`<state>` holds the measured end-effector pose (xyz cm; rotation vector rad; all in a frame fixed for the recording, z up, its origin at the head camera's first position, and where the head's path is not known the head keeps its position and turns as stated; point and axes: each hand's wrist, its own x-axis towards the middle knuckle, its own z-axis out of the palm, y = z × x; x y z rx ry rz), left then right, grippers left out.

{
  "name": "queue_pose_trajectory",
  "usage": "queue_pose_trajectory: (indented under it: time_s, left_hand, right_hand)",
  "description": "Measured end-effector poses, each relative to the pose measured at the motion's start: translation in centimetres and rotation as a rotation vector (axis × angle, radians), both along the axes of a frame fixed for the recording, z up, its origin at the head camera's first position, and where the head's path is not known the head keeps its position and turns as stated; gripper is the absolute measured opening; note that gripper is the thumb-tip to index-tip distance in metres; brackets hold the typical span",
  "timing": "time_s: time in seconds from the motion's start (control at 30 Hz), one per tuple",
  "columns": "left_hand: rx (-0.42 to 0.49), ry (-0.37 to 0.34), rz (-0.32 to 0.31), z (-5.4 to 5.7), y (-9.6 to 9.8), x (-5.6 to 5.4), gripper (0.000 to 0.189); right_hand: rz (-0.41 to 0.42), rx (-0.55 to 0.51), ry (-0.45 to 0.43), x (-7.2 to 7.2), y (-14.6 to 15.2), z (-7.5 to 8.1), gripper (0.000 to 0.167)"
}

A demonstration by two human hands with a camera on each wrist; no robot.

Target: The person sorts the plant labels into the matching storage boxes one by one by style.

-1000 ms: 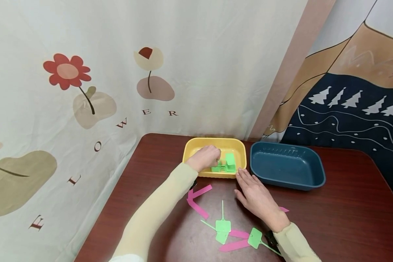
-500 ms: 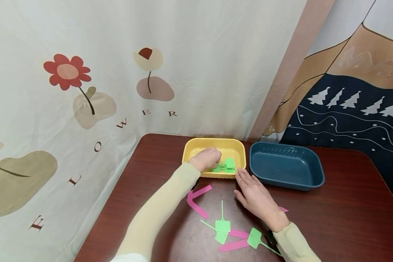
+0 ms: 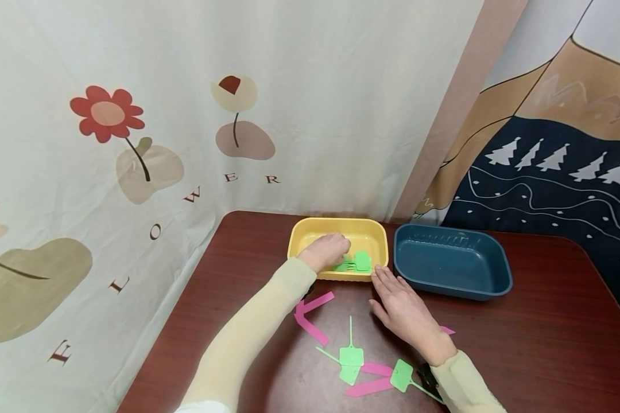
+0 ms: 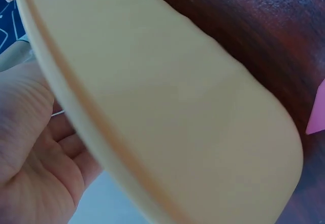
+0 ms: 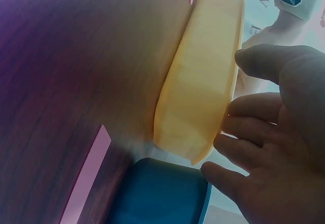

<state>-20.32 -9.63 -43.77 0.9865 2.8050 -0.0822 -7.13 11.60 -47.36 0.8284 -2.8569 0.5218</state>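
Where the tabletop's (image 3: 558,298) far edge runs, left of its middle, a yellow bin (image 3: 359,232) is placed; green tags (image 3: 362,261) are piled inside by its near wall. The bin is reached into by the left hand (image 3: 324,251), with its fingers bent down beside the tags; whether a tag is pinched cannot be told, as the fingertips are hidden in the head view and blocked by the bin wall in the left wrist view. The bin's near right corner is touched by the right hand (image 3: 405,312), its fingers extended, thumb held apart, nothing gripped. Just beside it, toward the tabletop's far right corner, a blue bin (image 3: 444,261) is placed.

On the tabletop, well in from the far edge, a pair of overlapped green tags (image 3: 351,356) is seen, plus a single green tag (image 3: 401,376) nearer the right sleeve (image 3: 465,381); pink strips (image 3: 369,386) are partly covered by these. More pink strips (image 3: 312,330) are laid below the yellow bin's near left corner. Another pink piece (image 3: 448,330) is mostly hidden by the right wrist.
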Motion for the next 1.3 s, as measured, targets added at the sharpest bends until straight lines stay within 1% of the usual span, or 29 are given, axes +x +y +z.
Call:
queue_pose_trajectory:
  time_s: [0.07, 0.1, 0.2, 0.27, 0.4, 0.53, 0.67, 0.8, 0.9, 1.1, 1.23, 1.3]
  left_hand:
    - [-0.010, 0.044, -0.009, 0.1, 0.0, 0.2, 0.009]
    - [-0.011, 0.066, -0.013, 0.2, 0.0, 0.3, 0.007]
    - [-0.015, 0.127, -0.032, 0.5, -0.1, 0.6, 0.023]
    - [-0.004, 0.162, -0.040, 0.8, -0.2, 0.8, 0.030]
    - [0.039, 0.217, -0.045, 1.3, -0.5, 1.2, 0.037]
    - [0.086, 0.244, -0.049, 1.7, -1.1, 1.7, 0.044]
    - [0.141, 0.289, -0.078, 1.7, -2.0, 2.3, 0.048]
    - [0.188, 0.336, -0.115, 1.3, -3.0, 3.1, 0.052]
    - [0.207, 0.346, -0.130, 1.0, -3.5, 3.8, 0.058]
    - [0.249, 0.317, -0.130, 0.9, -4.2, 5.5, 0.068]
    - [0.269, 0.330, -0.143, 0.7, -4.5, 6.7, 0.071]
    - [0.274, 0.343, -0.152, 0.4, -4.8, 7.3, 0.072]
  right_hand:
    - [-0.001, 0.000, 0.001, 0.0, 0.0, 0.0, 0.063]
    - [-0.001, 0.000, 0.002, 0.0, 0.0, 0.0, 0.063]
    - [0.000, -0.003, 0.002, 0.0, 0.0, 0.0, 0.063]
    - [0.000, -0.004, 0.001, 0.0, 0.0, 0.0, 0.063]
    - [0.001, -0.005, 0.003, -0.1, 0.0, -0.1, 0.064]
    - [-0.001, -0.002, 0.003, -0.1, 0.0, -0.2, 0.064]
    - [0.000, -0.005, 0.003, -0.1, 0.0, -0.2, 0.064]
    - [0.001, -0.007, 0.008, -0.1, 0.0, -0.2, 0.064]
    - [0.001, -0.007, 0.005, -0.1, 0.0, -0.2, 0.065]
    - [-0.002, -0.008, 0.002, 0.0, -0.1, -0.1, 0.065]
    - [-0.002, -0.010, 0.008, -0.1, -0.1, -0.2, 0.065]
    - [-0.002, -0.010, 0.010, -0.1, -0.1, -0.3, 0.065]
